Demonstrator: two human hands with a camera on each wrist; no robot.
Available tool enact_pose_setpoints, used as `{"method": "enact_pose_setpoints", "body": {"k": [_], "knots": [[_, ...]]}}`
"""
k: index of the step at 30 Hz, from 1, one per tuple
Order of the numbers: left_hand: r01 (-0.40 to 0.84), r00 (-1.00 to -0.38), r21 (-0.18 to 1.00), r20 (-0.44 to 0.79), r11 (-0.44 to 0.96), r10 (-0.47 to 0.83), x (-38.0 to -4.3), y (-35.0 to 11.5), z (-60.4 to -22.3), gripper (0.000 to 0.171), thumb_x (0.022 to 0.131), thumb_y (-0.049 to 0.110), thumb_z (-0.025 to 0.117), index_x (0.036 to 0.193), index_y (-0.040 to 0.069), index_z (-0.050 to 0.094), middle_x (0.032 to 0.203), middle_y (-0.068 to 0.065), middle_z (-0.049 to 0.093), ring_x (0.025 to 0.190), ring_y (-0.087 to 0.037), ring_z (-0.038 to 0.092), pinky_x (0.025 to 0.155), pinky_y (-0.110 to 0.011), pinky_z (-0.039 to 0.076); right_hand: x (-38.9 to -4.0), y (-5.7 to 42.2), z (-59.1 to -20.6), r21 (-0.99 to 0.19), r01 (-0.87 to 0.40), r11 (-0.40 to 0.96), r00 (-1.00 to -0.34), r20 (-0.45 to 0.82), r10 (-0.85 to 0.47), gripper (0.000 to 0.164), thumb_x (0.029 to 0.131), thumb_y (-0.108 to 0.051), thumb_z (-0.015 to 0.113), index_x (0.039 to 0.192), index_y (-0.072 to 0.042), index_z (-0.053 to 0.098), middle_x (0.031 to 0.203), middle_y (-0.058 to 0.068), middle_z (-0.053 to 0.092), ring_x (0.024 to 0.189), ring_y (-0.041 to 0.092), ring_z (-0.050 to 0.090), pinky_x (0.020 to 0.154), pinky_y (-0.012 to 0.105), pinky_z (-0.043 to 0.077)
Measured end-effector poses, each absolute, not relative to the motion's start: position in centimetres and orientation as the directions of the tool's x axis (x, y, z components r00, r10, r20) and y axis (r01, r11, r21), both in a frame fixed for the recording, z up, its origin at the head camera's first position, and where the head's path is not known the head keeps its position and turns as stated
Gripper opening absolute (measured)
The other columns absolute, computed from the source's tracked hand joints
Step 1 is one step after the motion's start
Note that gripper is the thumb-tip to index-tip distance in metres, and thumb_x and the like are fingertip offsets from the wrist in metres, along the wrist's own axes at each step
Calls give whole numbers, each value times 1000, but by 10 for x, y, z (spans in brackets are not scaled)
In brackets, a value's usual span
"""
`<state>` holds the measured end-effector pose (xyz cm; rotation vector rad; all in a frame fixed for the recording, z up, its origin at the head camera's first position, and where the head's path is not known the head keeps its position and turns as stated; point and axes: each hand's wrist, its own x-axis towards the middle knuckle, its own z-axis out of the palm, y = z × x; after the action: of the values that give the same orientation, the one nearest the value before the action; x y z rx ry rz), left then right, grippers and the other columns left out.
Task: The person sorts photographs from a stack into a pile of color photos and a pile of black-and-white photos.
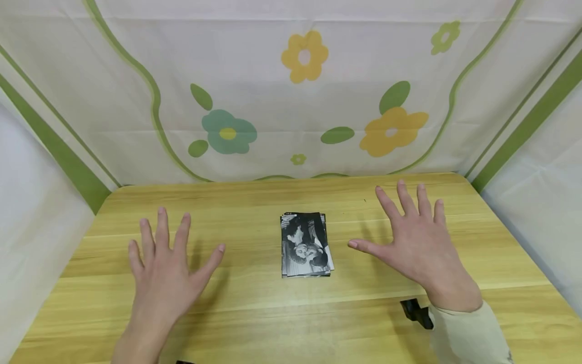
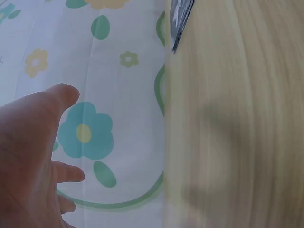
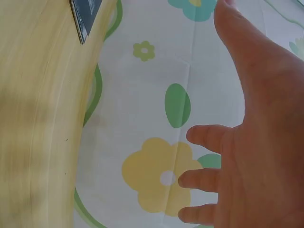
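Head view — photo stack (image 1: 305, 245) — long axis pointing toward flowered cloth (image 1: 273, 101)

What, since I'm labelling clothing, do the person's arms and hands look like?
The left hand and right hand are bare, with no gloves or rings visible. A pale beige sleeve shows on the right, none on the left. An angular black piece shows beside the sleeve.

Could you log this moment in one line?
left hand: spread, holding nothing | right hand: spread, holding nothing | picture stack: on wooden table, between hands
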<state>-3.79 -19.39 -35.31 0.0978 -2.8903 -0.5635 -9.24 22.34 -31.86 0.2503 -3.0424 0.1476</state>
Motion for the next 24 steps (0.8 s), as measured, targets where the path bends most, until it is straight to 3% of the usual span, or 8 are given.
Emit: {"method": "enact_pose_setpoints", "body": {"k": [5, 12, 21, 24], "knots": [[-23, -986, 459, 138, 888, -97, -41, -187, -359, 97, 102, 67, 60, 168, 3, 30, 179, -28, 0, 163, -60, 0, 124, -83, 2, -94, 223, -324, -126, -183, 975, -981, 90, -173, 120, 83, -94, 56, 172, -20, 26, 177, 28, 20, 160, 61, 14, 123, 81, 14], [-135, -989, 739, -58, 660, -137, -43, -160, -373, 88, 105, 61, 60, 168, 5, 32, 179, -23, 14, 164, -52, 16, 125, -79, 19, -96, 221, -349, -276, -166, 947, -986, 56, -157, 115, 88, -89, 58, 172, -18, 26, 174, 29, 26, 155, 58, 31, 111, 80, 39], [-153, -985, 788, -72, 597, -158, -44, -155, -381, 80, 107, 56, 59, 164, 5, 38, 177, -23, 24, 163, -49, 21, 127, -75, 22, -96, 225, -352, -320, -130, 939, -992, 44, -122, 114, 90, -87, 58, 172, -15, 27, 171, 28, 33, 149, 56, 40, 104, 78, 46], [-123, -988, 813, -44, 570, -150, -45, -149, -384, 71, 108, 49, 61, 160, 2, 45, 173, -23, 32, 161, -49, 27, 127, -73, 24, -95, 225, -353, -363, -117, 925, -993, 28, -115, 114, 89, -86, 61, 171, -15, 28, 163, 29, 40, 135, 50, 55, 96, 71, 54]]}}
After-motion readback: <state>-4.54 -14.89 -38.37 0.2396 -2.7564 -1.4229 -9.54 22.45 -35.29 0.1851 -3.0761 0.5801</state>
